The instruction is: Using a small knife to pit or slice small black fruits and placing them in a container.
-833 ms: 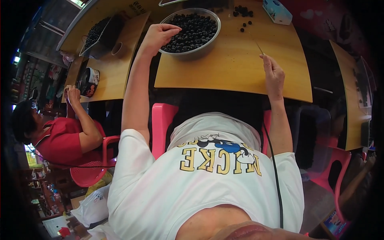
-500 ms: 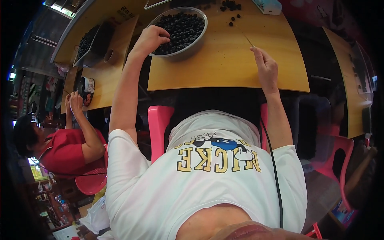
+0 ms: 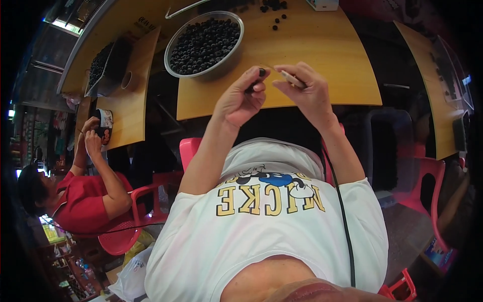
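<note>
My left hand is closed just in front of the bowl, pinching a round black bead-like piece between thumb and fingertips. More dark pieces appear to sit in its curled fingers. Facing it, my right hand grips a thin pick-like tool with a pale handle; its fine tip points at the left hand. Whether tip and piece touch, I cannot tell. Behind the left hand stands a round, clear-rimmed bowl filled with the same black pieces, some showing a small ring or hole.
Loose black pieces lie at the back of the wooden table, near a white box. To the left, a person in red works beside a printed tub, a dark tray and a cup.
My left hand has left the bowl and come toward me and right, carrying black pieces. My right hand has swung left with the tool, so both hands now nearly meet.
</note>
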The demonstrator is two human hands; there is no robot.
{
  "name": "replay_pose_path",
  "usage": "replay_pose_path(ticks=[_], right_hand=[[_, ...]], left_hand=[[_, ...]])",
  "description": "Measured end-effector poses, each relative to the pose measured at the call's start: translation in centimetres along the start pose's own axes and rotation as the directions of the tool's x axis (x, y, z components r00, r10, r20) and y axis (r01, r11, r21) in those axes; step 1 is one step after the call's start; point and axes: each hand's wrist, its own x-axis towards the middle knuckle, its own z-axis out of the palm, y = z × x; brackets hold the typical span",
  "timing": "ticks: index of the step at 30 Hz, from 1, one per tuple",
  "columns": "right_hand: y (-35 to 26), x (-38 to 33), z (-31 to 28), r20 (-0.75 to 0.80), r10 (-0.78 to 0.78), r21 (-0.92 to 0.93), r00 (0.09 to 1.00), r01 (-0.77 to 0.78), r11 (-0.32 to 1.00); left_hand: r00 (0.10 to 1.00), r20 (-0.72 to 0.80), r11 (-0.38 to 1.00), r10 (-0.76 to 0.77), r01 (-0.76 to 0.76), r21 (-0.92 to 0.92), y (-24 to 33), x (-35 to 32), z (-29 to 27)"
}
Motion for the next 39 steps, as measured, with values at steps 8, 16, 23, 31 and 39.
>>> replay_pose_path(ticks=[8,16,23,31,39], right_hand=[[1.0,-0.2,0.1,-0.027,-0.266,-0.246,0.964,0.251,0.936],[0.8,-0.9,0.0,0.037,-0.471,-0.360,0.882,0.451,0.816],[-0.9,-0.9,-0.2,0.127,-0.439,-0.444,0.890,0.446,0.777],[-0.7,-0.8,0.0,0.137,-0.419,-0.471,0.898,0.431,0.770],[-0.5,-0.8,0.0,0.136,-0.400,-0.468,0.906,0.415,0.781]], left_hand=[[0.996,-0.084,0.999,0.030,-0.031,-0.015,-2.8,0.1,1.1],[0.997,-0.015,0.996,0.078,-0.078,-0.051,-2.9,-0.5,0.2],[0.961,0.153,0.967,0.230,-0.243,0.072,-1.0,-1.7,0.6],[0.935,0.278,0.971,0.221,-0.239,0.033,-0.9,-2.2,-0.1],[0.933,0.283,0.973,0.222,-0.229,-0.008,-0.9,-2.1,-0.7]])
